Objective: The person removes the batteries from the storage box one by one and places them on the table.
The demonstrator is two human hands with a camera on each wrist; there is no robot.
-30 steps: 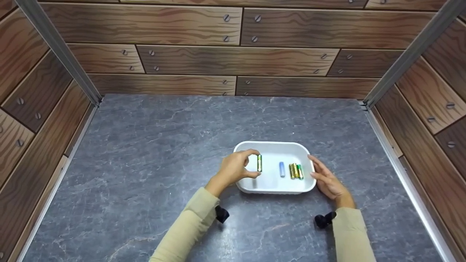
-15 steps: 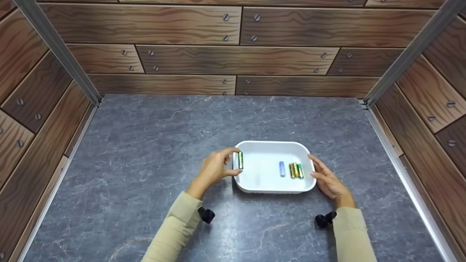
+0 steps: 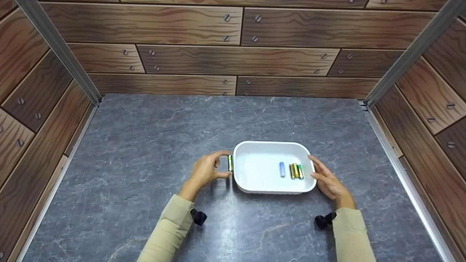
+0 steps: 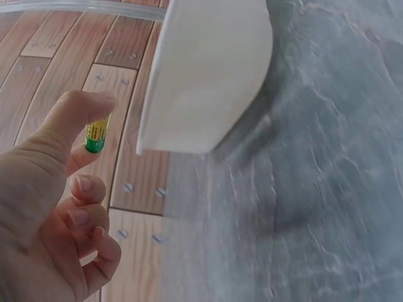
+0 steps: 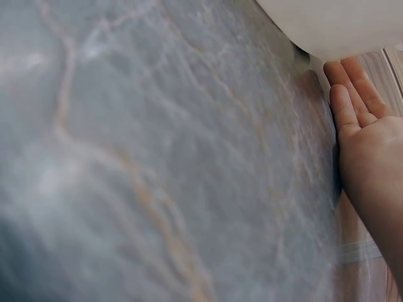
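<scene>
My left hand [image 3: 204, 169] pinches a green-and-yellow battery [image 3: 230, 163] by its two ends, between thumb and a finger. It is just outside the left rim of a white tub [image 3: 255, 189]. In the left wrist view the battery's green end [image 4: 94, 145] shows below the thumb, and the other fingers are loosely bent. My right hand [image 3: 329, 182] rests against the tub's right end, thumb and fingertips at the rim. Its fingers [image 5: 362, 88] look straight in the right wrist view. Inside the tub lie a blue battery-shaped cylinder [image 3: 282, 169] and several gold and green batteries [image 3: 296, 171] side by side.
The tub stands on a grey marbled table [image 3: 153, 145]. Wood-patterned walls [image 3: 189, 60] with metal corner posts [image 3: 60, 54] enclose the back and sides. A small black camera [image 3: 199, 217] sits on the left wrist, another camera [image 3: 324, 220] on the right.
My left hand has carried the battery leftward, from over the tub's inside to beyond its left rim. The right hand, the tub and the things in it have stayed put.
</scene>
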